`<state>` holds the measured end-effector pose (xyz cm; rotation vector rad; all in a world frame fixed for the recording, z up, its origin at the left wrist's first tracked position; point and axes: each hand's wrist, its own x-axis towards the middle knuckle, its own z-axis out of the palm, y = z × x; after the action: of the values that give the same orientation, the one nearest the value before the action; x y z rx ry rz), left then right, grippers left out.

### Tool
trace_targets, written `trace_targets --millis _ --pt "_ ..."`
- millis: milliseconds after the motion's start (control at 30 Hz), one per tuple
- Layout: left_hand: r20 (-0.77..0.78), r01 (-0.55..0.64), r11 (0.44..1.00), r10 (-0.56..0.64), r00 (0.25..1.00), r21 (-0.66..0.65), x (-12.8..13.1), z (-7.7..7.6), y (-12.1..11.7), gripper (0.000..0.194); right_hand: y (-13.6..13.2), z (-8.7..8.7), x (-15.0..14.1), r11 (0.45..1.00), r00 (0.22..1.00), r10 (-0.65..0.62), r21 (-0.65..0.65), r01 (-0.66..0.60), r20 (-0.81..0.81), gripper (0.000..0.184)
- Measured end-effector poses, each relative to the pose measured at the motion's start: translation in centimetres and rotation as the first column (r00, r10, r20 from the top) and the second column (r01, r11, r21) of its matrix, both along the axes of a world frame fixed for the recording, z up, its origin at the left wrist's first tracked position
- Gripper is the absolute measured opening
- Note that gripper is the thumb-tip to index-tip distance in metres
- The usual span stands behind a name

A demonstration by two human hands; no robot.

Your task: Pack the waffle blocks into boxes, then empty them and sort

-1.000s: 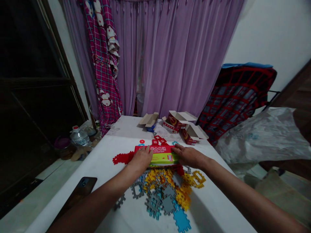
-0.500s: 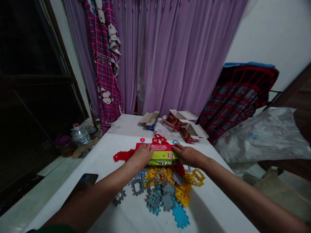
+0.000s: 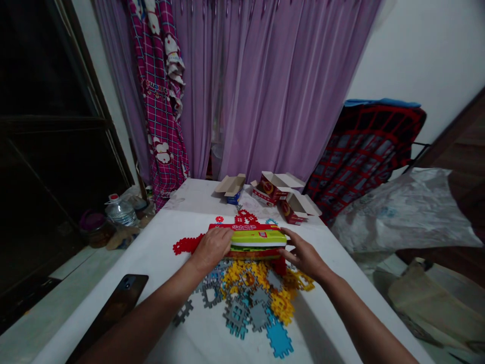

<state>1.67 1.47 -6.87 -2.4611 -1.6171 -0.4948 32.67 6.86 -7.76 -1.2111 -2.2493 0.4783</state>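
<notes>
A red and yellow-green battery box (image 3: 259, 236) with white lettering lies across the table, its lid bowed and a dark gap showing along the front edge. My left hand (image 3: 215, 242) grips its left end, the fingers pressed together over the top. At the right end, my right hand (image 3: 302, 252) has its fingers at the upper corner and its thumb lower down on the front. Below the box spreads a pile of interlocking plastic tiles: yellow tiles (image 3: 282, 305), grey tiles (image 3: 238, 312) and a blue tile (image 3: 279, 339). Red tiles (image 3: 186, 245) lie left of the box.
At the table's far end stand an open blue carton (image 3: 234, 194) and open dark-red cartons (image 3: 272, 189). A phone (image 3: 113, 308) lies by the left edge. A water bottle (image 3: 120, 211) is on the floor at left; a plastic bag (image 3: 397, 212) hangs at right.
My right hand has shifted from the lid's top to the box's right end, with the thumb now on the front. The lid has tipped forward, bowed. The view has shifted slightly.
</notes>
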Motion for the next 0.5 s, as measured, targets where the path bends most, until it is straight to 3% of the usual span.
trace_targets --millis 100,200,367,500 --pt "0.08 0.012 0.99 -0.024 0.996 0.14 -1.1 -1.2 -0.9 0.035 -0.9 -1.6 0.0 0.997 0.982 -0.082 -0.028 0.079 -0.17 0.052" --pt "0.183 -0.075 0.969 0.031 0.983 0.236 -3.0 -2.5 -2.1 0.045 -1.6 -2.6 -0.1 0.991 0.966 -0.106 0.055 0.122 -0.234 0.047" --pt "0.325 -0.172 0.974 0.116 0.938 0.148 -5.9 -3.8 -3.5 0.037 -1.9 -3.4 0.2 0.965 0.978 -0.081 0.229 0.126 -0.194 0.039" --pt "0.425 -0.181 0.982 0.14 0.894 0.058 -6.2 -4.4 -3.4 0.033 -1.7 -3.3 0.7 0.95 0.986 -0.076 0.291 0.116 -0.147 0.036"
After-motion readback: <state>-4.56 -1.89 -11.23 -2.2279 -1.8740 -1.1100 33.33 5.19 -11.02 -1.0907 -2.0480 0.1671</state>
